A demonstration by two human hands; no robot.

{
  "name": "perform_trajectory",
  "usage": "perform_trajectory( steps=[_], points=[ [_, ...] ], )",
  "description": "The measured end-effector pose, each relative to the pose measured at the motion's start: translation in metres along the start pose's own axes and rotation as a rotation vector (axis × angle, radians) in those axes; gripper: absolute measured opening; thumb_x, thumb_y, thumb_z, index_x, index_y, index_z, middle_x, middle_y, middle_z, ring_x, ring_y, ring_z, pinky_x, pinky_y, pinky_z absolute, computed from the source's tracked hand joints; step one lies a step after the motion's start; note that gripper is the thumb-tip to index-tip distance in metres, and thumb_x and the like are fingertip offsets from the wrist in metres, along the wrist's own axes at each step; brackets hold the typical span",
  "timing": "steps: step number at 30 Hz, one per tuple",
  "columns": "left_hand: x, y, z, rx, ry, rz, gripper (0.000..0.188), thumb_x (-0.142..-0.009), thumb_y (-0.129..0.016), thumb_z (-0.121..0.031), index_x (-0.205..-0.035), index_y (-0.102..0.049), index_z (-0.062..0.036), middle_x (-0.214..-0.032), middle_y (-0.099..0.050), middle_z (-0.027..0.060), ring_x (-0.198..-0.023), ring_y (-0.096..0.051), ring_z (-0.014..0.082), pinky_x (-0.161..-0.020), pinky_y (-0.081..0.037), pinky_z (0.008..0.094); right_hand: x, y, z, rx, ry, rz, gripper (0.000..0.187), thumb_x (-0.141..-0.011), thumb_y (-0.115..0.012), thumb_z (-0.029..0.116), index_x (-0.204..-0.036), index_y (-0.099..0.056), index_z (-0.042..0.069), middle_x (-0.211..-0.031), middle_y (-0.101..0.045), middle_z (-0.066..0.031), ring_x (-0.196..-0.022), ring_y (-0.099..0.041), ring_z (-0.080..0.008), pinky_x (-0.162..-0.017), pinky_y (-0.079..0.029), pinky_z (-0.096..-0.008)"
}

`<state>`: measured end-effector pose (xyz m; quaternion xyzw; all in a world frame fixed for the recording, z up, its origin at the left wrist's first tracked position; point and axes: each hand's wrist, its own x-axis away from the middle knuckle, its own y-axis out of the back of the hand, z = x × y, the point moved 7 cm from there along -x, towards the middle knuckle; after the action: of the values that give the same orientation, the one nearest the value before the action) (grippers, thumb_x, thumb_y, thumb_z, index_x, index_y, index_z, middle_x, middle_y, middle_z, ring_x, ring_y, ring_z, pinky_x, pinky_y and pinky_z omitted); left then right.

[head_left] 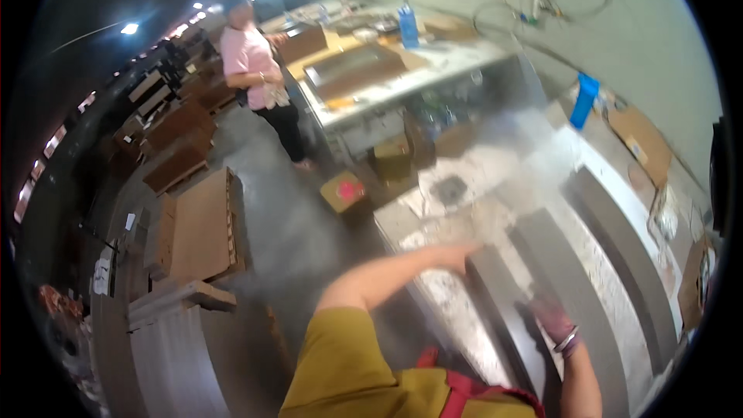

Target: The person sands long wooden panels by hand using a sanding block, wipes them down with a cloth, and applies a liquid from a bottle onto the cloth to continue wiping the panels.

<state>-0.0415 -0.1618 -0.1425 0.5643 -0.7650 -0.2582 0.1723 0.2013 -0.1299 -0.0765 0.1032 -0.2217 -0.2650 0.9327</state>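
Observation:
A long grey board (pixel 501 294) lies lengthwise before me, tilted a little, with a dark shadow along its right edge. At its far left corner my left hand (pixel 458 257) is closed on the edge; its fingers are blurred and partly hidden. My right hand (pixel 551 319), dark reddish and with a bracelet at the wrist, grips the right edge of the same board. Just right of it lies a second grey board (pixel 569 271). Farther right rests a third, darker board (pixel 623 251). All of them are on a stained white worktable (pixel 457 310).
Beyond the boards lies a stained pale sheet (pixel 418 197). A box with a pink item (pixel 343 192) stands on the floor. A person in a pink shirt (pixel 249 58) works at the far table (pixel 433 73). Panel stacks (pixel 203 228) stand left; a blue object (pixel 583 101) is by the wall.

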Motion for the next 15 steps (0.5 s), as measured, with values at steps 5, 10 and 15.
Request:
perform_trajectory(
  steps=[5, 10, 15],
  points=[
    [0.000, -0.004, 0.013, -0.032, 0.108, 0.049, 0.075, -0.067, -0.074, -0.011, -0.134, -0.041, -0.0056, -0.132, -0.050, 0.0165, -0.122, -0.048, 0.0286, -0.100, -0.040, 0.0367, 0.163, 0.108, -0.070, 0.132, 0.058, -0.595, 0.064, -0.087, -0.056, 0.032, -0.139, -0.036, 0.000, -0.128, -0.053, -0.0161, -0.120, -0.048, -0.0230, -0.101, -0.035, -0.0334],
    [0.027, 0.019, 0.041, 0.183, 0.389, 0.061, 0.077, -0.081, -0.066, -0.019, -0.145, -0.025, -0.0066, -0.142, -0.039, 0.0160, -0.132, -0.036, 0.0295, -0.108, -0.030, 0.0383, 0.334, 0.209, -0.162, 0.172, -0.235, -1.157, 0.067, -0.085, -0.055, 0.037, -0.139, -0.035, 0.003, -0.130, -0.051, -0.0149, -0.121, -0.046, -0.0244, -0.100, -0.033, -0.0375],
    [0.032, 0.009, 0.034, 0.785, 0.707, -0.180, 0.077, -0.091, -0.044, -0.056, -0.147, -0.020, -0.0086, -0.151, -0.022, 0.0116, -0.140, -0.020, 0.0246, -0.112, -0.022, 0.0401, 0.410, 0.251, -0.257, -0.083, -0.441, -1.207, 0.071, -0.084, -0.054, 0.043, -0.140, -0.035, 0.005, -0.132, -0.048, -0.0138, -0.122, -0.044, -0.0258, -0.099, -0.032, -0.0416]
  ],
)
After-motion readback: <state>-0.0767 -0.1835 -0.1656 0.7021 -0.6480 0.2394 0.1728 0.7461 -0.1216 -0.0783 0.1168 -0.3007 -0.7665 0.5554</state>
